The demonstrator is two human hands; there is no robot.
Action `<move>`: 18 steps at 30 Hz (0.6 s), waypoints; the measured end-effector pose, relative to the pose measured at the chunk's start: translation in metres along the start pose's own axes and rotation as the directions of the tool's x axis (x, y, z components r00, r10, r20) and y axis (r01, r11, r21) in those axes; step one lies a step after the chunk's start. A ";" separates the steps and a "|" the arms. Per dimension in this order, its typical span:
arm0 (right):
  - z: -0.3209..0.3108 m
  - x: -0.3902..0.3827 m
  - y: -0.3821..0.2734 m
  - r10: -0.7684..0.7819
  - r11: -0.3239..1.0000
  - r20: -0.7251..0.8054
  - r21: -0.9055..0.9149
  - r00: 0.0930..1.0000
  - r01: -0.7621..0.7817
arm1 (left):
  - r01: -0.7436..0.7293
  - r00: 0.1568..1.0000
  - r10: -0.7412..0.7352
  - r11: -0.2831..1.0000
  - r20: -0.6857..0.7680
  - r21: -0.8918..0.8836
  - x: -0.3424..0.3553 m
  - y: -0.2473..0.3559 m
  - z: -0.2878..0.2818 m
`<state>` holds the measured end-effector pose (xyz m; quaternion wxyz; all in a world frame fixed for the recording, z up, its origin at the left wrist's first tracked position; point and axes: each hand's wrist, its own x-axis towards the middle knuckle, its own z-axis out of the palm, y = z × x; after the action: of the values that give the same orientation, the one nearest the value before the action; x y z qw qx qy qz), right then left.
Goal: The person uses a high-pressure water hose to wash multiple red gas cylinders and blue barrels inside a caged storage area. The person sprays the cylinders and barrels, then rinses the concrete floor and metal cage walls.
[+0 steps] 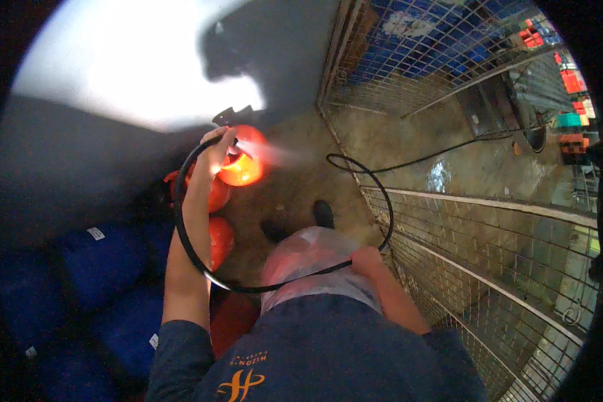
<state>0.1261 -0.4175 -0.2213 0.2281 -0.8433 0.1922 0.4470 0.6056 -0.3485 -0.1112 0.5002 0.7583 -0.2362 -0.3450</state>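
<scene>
Up at the left, my left hand is closed around the end of a black hose. A pale spray fans out to the right from that end. Just beyond my fingers stands a rounded, glossy orange-red container, brightly lit; its exact kind is not clear. The hose loops down in front of my waist, where my right hand grips it. From there it curls up and trails right across the wet floor. More red rounded containers sit beside my left forearm, partly covered by it.
Several dark blue containers fill the lower left in shadow. A grey wall, strongly lit in part, rises ahead. Wire mesh fencing runs along my right. Behind mesh at the upper right are blue items. A metal box stands beyond.
</scene>
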 end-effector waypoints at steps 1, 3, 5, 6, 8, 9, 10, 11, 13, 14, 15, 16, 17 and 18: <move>0.000 0.001 0.005 0.001 1.000 -0.004 -0.031 1.000 -0.001 | -0.009 1.000 0.009 1.000 -0.004 0.024 -0.003 -0.004 0.003; -0.002 0.000 0.014 -0.011 1.000 -0.031 -0.011 0.999 0.011 | -0.007 1.000 0.008 0.997 -0.007 0.081 -0.012 -0.010 0.007; -0.004 -0.002 0.025 -0.017 1.000 -0.067 0.016 0.998 0.018 | 0.007 0.999 -0.007 1.000 -0.038 0.014 -0.029 -0.017 0.011; -0.005 -0.002 0.031 -0.020 0.999 -0.094 0.037 0.995 0.023 | 0.011 0.999 -0.010 1.000 -0.053 0.019 -0.038 -0.019 0.012; -0.006 0.001 0.042 -0.029 0.999 -0.115 0.036 0.993 0.033 | 0.096 0.991 -0.082 0.986 -0.105 0.137 -0.055 -0.019 0.012; -0.006 0.003 0.047 -0.032 0.999 -0.105 0.015 0.994 0.034 | 0.150 0.984 -0.140 0.985 -0.113 0.081 -0.061 -0.016 0.015; -0.004 0.007 0.052 -0.037 0.999 -0.098 -0.002 0.995 0.037 | 0.056 0.993 -0.050 0.997 -0.103 0.059 -0.065 -0.011 0.018; -0.003 0.011 0.057 -0.067 0.998 -0.102 -0.010 0.993 0.066 | 0.090 0.987 -0.077 0.992 -0.141 0.088 -0.067 -0.003 0.023; -0.001 0.020 0.065 -0.117 0.993 -0.107 -0.019 0.987 0.116 | -0.097 0.969 0.147 0.965 -0.200 0.244 -0.061 0.023 0.027; 0.001 0.025 0.069 -0.136 0.991 -0.146 -0.027 0.980 0.133 | -0.188 0.941 0.266 0.925 -0.211 0.329 -0.055 0.039 0.027; 0.001 0.029 0.073 -0.150 0.989 -0.186 -0.042 0.971 0.145 | -0.086 0.945 0.200 0.916 -0.260 0.393 -0.051 0.057 0.027; 0.002 0.032 0.077 -0.161 0.987 -0.201 -0.061 0.966 0.151 | -0.022 0.937 0.176 0.892 -0.303 0.451 -0.045 0.074 0.026; 0.002 0.036 0.080 -0.173 0.985 -0.225 -0.034 0.959 0.169 | -0.012 0.919 0.211 0.860 -0.333 0.510 -0.037 0.090 0.026; 0.003 0.038 0.084 -0.182 0.983 -0.225 -0.010 0.957 0.185 | -0.023 0.892 0.240 0.870 -0.382 0.492 -0.028 0.102 0.029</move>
<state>0.0999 -0.4894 -0.2725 0.2501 -0.9014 0.1404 0.3243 0.5638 -0.3859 -0.0173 0.3615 0.8962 -0.2491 -0.0643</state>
